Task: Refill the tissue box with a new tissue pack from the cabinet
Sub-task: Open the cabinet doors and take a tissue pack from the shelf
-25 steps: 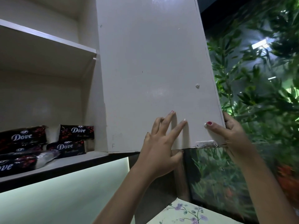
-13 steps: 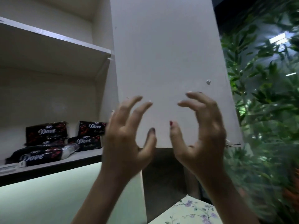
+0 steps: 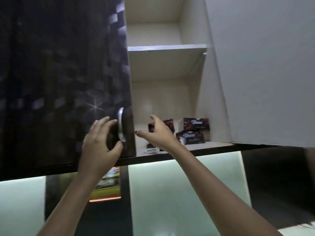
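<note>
The wall cabinet stands open on its right side, with a bare bottom shelf (image 3: pixel 216 144). On that shelf lie dark tissue packs with white "Dove" lettering: one upper pack (image 3: pixel 196 124) stacked on a lower pack (image 3: pixel 190 137), and a third pack (image 3: pixel 168 124) partly hidden behind my right hand. My right hand (image 3: pixel 158 135) reaches into the opening just in front of the packs, fingers spread, holding nothing. My left hand (image 3: pixel 100 142) is cupped against the dark left door (image 3: pixel 59 82), with fingertips and thumb at its silver handle (image 3: pixel 120 123). The tissue box is out of sight.
The right cabinet door (image 3: pixel 264 65) hangs open, its white inner face toward me. An upper shelf (image 3: pixel 167 48) holds nothing visible. Below the cabinet is a lit pale green backsplash (image 3: pixel 170 193) and a colourful sticker (image 3: pixel 109 184) on a dark strip.
My view swung left. Both hands left the white right door; the left hand went to the dark door's handle, and the right hand moved into the cabinet opening near the packs.
</note>
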### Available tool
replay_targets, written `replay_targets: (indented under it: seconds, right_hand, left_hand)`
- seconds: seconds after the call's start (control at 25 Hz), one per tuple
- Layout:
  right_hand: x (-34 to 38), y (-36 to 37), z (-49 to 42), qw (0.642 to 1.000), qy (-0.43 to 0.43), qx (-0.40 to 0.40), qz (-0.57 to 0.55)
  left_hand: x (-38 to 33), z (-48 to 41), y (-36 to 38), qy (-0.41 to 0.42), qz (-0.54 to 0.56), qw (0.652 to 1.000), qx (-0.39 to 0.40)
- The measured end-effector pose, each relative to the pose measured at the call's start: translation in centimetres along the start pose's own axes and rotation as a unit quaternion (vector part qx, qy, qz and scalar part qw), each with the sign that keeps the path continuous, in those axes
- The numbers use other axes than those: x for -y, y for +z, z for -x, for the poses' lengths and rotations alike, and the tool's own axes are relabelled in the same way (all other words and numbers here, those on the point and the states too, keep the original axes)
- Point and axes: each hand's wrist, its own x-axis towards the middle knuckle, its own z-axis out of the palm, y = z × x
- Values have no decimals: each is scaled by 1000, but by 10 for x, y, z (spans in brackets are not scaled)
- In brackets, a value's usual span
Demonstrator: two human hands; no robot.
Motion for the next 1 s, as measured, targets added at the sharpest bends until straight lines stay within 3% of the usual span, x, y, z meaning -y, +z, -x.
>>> replay_targets:
  seconds: [0.12, 0.24, 0.4, 0.56, 0.68, 0.72, 0.84, 0.92, 1.0]
  right_hand:
    - [1, 52, -31, 993, 43, 51, -95]
    - [-7, 82, -46, 977, 46, -17, -206]
    - [2, 83, -32, 967, 58, -61, -241]
    - [43, 81, 15, 959, -59, -52, -272]
    - [72, 82, 45, 938, -134, 8, -320]
    - [77, 81, 51, 929, -153, 45, -334]
    - [81, 75, 58, 880, -177, 183, -401]
    - [78, 77, 52, 865, -175, 222, -414]
    - [69, 79, 46, 878, -158, 207, -401]
  left_hand:
    - [20, 6, -12, -1, -24, 999, 36]
    - [30, 11, -19, 19, -54, 996, 67]
    - [30, 10, -28, 56, -26, 997, 49]
    - [5, -3, -45, 85, 53, 994, -31]
    - [-20, -7, -75, 151, 0, 973, -172]
    - [-30, -5, -85, 180, 10, 966, -184]
    - [-61, 1, -106, 208, 72, 974, -58]
    - [-65, 6, -106, 182, -23, 983, -28]
    - [-62, 11, -104, 154, -163, 972, -65]
